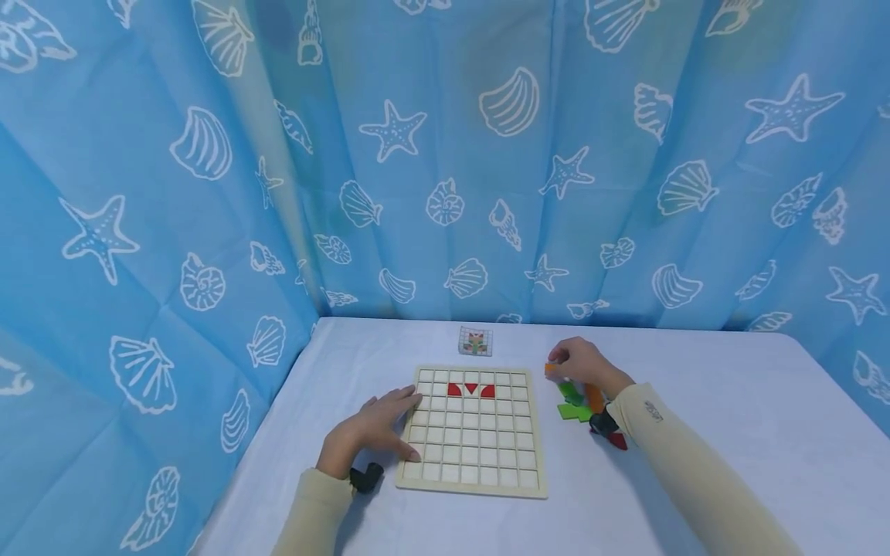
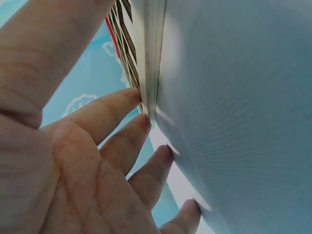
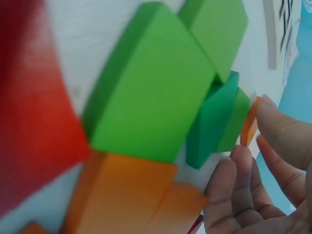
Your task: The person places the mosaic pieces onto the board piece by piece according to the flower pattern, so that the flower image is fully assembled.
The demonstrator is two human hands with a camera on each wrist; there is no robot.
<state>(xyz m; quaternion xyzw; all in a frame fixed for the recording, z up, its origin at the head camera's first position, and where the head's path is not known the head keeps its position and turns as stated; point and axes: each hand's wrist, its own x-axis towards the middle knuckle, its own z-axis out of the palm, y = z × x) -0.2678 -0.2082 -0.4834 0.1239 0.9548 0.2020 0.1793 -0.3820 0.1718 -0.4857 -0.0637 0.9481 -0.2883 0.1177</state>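
The left hand (image 1: 378, 423), spread wide, touches the left edge of the grid board (image 1: 473, 489) on the tabletop (image 1: 751, 401), probably to keep it steady; the right hand (image 1: 582, 365) pinches an orange piece (image 1: 550, 370) near green pieces (image 3: 151, 97).

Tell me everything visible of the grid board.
The grid board is pale, wooden-looking and rectangular, with a plain border around square cells. It lies flat on the white tabletop. In its second row from the far edge, three red pieces sit side by side, a triangle between two curved ones; other visible cells are bare. The left hand touches its left edge.
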